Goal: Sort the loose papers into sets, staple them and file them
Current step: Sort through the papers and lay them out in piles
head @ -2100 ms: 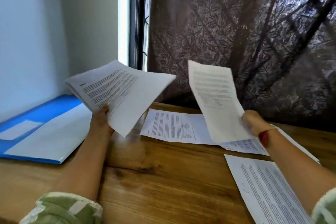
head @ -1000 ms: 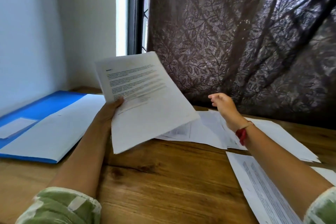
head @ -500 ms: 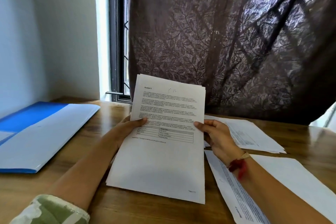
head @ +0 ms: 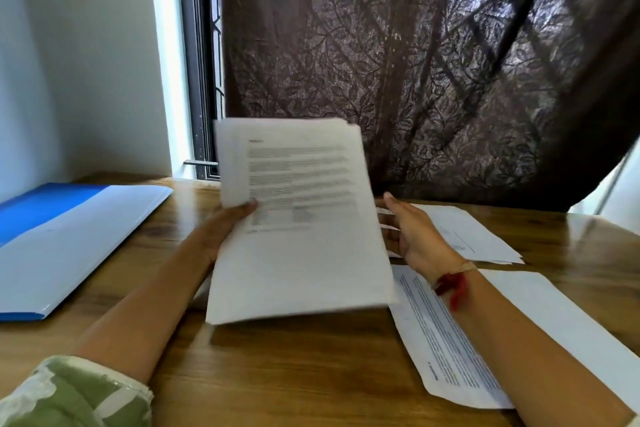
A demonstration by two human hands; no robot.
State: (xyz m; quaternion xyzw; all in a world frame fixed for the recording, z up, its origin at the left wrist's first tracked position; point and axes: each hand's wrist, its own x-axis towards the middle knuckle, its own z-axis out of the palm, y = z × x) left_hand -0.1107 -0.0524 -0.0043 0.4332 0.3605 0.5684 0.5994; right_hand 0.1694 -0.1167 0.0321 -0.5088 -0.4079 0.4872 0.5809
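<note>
A stack of printed papers (head: 301,253) stands nearly upright above the wooden table (head: 284,378), blurred by motion. My left hand (head: 225,222) grips its left edge, thumb on the front sheet. My right hand (head: 408,236) is beside the stack's right edge with fingers straight, partly hidden behind the sheets; whether it touches the paper is unclear. A blue folder (head: 41,208) lies open at the left with a white sheet (head: 69,246) on it. Loose printed pages lie at the right: one pile (head: 467,236) behind my right hand, another (head: 450,350) under my right forearm.
A dark patterned curtain (head: 415,62) hangs behind the table. A window frame (head: 202,80) and white wall (head: 86,62) are at the back left. Bare wood shows along the table's front.
The stack has been lifted off the table and tilted upright. My right hand's thumb has come off the front of the stack's right edge.
</note>
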